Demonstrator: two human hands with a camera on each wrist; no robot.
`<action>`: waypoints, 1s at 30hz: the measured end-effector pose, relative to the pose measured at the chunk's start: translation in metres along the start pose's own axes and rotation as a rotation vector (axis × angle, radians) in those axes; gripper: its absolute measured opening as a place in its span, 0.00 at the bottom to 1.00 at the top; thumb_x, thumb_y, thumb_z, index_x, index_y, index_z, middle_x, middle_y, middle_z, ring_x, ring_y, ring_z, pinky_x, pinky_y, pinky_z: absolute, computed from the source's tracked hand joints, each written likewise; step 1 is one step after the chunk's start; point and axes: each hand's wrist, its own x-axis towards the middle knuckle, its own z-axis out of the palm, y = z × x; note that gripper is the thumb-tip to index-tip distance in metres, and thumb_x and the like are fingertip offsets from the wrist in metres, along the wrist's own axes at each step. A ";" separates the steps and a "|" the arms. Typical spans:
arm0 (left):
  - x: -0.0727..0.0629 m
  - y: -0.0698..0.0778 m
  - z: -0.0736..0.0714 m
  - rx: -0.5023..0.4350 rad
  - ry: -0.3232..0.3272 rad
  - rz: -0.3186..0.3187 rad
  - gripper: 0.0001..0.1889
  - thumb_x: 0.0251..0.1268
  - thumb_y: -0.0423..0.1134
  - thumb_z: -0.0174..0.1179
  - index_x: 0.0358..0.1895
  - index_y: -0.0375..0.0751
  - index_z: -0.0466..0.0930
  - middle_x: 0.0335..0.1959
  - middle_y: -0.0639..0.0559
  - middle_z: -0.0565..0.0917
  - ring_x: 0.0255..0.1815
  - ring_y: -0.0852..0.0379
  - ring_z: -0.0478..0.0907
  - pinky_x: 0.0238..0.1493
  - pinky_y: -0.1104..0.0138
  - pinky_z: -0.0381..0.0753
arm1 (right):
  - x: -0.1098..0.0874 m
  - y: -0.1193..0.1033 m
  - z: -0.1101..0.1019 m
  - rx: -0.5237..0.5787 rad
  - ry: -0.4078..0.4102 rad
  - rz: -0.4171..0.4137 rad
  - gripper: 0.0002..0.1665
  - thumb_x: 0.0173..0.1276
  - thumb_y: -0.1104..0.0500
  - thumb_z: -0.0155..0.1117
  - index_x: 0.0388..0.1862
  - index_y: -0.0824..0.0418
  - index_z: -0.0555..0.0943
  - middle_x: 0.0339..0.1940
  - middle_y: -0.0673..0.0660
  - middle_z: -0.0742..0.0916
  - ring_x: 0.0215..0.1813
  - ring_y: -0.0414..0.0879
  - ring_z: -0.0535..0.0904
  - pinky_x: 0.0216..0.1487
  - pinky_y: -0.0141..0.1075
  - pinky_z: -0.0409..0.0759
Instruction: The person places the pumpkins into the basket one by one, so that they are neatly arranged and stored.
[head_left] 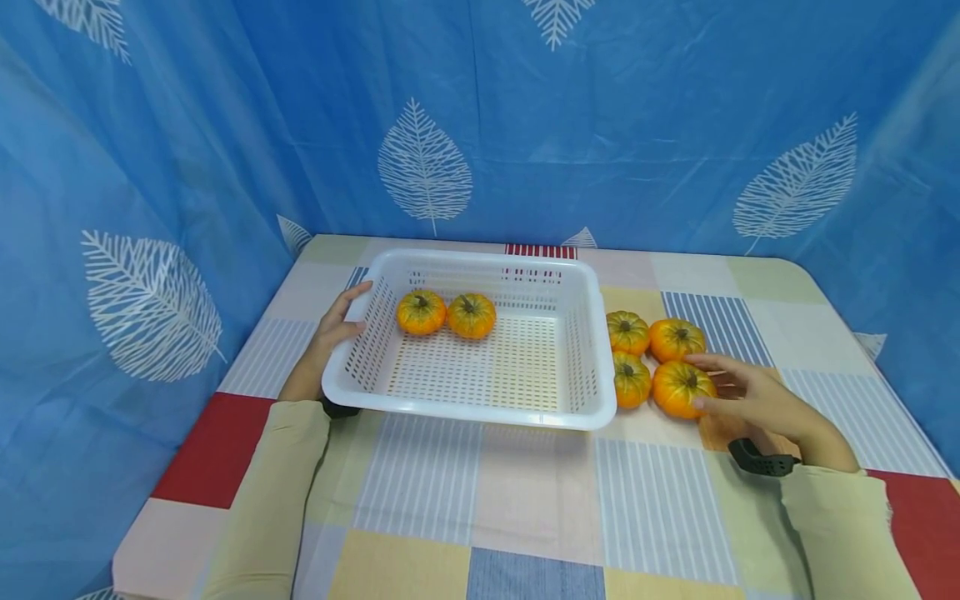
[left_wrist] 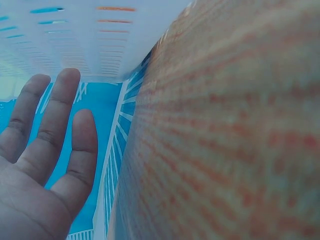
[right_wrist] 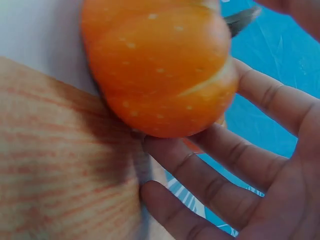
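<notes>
On my screen, the white basket (head_left: 606, 367) hides a bit of the two pumpkins (head_left: 633, 382) next to it, to the left of the right hand (head_left: 757, 404). The pumpkin (right_wrist: 160, 65) by that hand goes off the top of the right wrist view, and I can't see some fingertips behind it. Beside the left hand (left_wrist: 45, 165), whose palm is cut off, the cloth (left_wrist: 225, 130) looks all blurry to me.
</notes>
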 end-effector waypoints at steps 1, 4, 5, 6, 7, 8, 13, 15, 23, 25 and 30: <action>0.000 0.000 0.000 -0.003 0.000 0.002 0.38 0.71 0.26 0.38 0.85 0.47 0.55 0.90 0.38 0.43 0.85 0.27 0.48 0.70 0.59 0.73 | 0.000 0.000 0.001 0.006 -0.004 -0.002 0.37 0.68 0.70 0.75 0.74 0.73 0.73 0.63 0.25 0.76 0.58 0.22 0.75 0.53 0.22 0.77; 0.000 0.000 0.000 -0.011 0.002 -0.005 0.38 0.71 0.26 0.38 0.85 0.49 0.56 0.91 0.39 0.43 0.86 0.28 0.47 0.73 0.55 0.70 | 0.000 -0.001 0.002 0.028 -0.027 0.012 0.40 0.66 0.70 0.76 0.76 0.73 0.71 0.64 0.25 0.75 0.57 0.24 0.77 0.54 0.22 0.77; 0.000 0.000 0.000 -0.011 0.002 -0.007 0.38 0.71 0.26 0.38 0.85 0.50 0.56 0.91 0.39 0.43 0.86 0.28 0.47 0.75 0.52 0.68 | 0.000 -0.002 0.002 0.036 -0.034 0.021 0.42 0.66 0.69 0.77 0.76 0.72 0.71 0.64 0.26 0.75 0.57 0.25 0.77 0.54 0.22 0.77; 0.000 0.000 0.000 -0.011 0.003 -0.010 0.38 0.71 0.27 0.38 0.85 0.50 0.56 0.91 0.39 0.43 0.86 0.28 0.47 0.77 0.48 0.66 | 0.000 -0.003 0.002 0.043 -0.041 0.031 0.43 0.66 0.69 0.77 0.77 0.72 0.70 0.64 0.26 0.75 0.57 0.26 0.77 0.54 0.22 0.77; 0.000 0.000 0.000 -0.010 0.001 -0.012 0.38 0.71 0.27 0.38 0.85 0.50 0.56 0.91 0.40 0.43 0.86 0.28 0.47 0.78 0.45 0.64 | 0.000 -0.004 0.002 0.046 -0.045 0.038 0.43 0.65 0.69 0.78 0.77 0.71 0.70 0.64 0.26 0.75 0.57 0.27 0.78 0.54 0.23 0.77; 0.000 0.000 0.001 -0.009 0.001 -0.015 0.38 0.71 0.27 0.38 0.85 0.49 0.55 0.91 0.40 0.43 0.86 0.28 0.46 0.79 0.42 0.61 | 0.000 -0.004 0.002 0.047 -0.050 0.038 0.44 0.65 0.68 0.78 0.78 0.71 0.70 0.64 0.26 0.75 0.57 0.27 0.78 0.55 0.23 0.77; 0.000 0.001 0.001 -0.015 0.007 -0.028 0.38 0.71 0.27 0.38 0.85 0.50 0.55 0.91 0.41 0.44 0.87 0.29 0.47 0.80 0.38 0.56 | 0.000 -0.004 0.003 0.040 -0.058 0.044 0.45 0.64 0.68 0.79 0.77 0.71 0.70 0.66 0.32 0.75 0.57 0.27 0.77 0.56 0.22 0.77; 0.000 0.001 0.001 -0.016 0.011 -0.030 0.38 0.71 0.27 0.38 0.85 0.50 0.56 0.91 0.41 0.44 0.86 0.29 0.47 0.80 0.38 0.57 | 0.000 -0.004 0.003 0.027 -0.055 0.052 0.44 0.64 0.67 0.79 0.77 0.71 0.70 0.67 0.38 0.76 0.56 0.27 0.77 0.55 0.23 0.77; 0.001 0.001 0.001 0.007 0.000 -0.010 0.38 0.70 0.28 0.38 0.85 0.48 0.55 0.91 0.40 0.43 0.86 0.28 0.47 0.79 0.36 0.57 | 0.001 -0.007 0.002 -0.047 -0.053 0.086 0.44 0.65 0.65 0.80 0.77 0.70 0.71 0.70 0.69 0.79 0.56 0.25 0.75 0.53 0.25 0.78; 0.000 0.000 0.000 0.002 -0.011 -0.001 0.38 0.71 0.27 0.38 0.85 0.50 0.56 0.91 0.39 0.42 0.85 0.28 0.47 0.78 0.39 0.60 | 0.001 -0.007 0.001 -0.060 -0.055 0.095 0.44 0.65 0.65 0.80 0.77 0.70 0.71 0.71 0.74 0.78 0.56 0.25 0.73 0.53 0.26 0.79; 0.001 -0.001 -0.002 -0.007 -0.021 0.020 0.37 0.71 0.27 0.38 0.84 0.52 0.58 0.90 0.38 0.42 0.84 0.28 0.49 0.70 0.57 0.73 | 0.000 -0.011 -0.003 -0.061 -0.055 0.082 0.45 0.65 0.67 0.79 0.77 0.72 0.68 0.71 0.75 0.77 0.57 0.25 0.72 0.52 0.27 0.80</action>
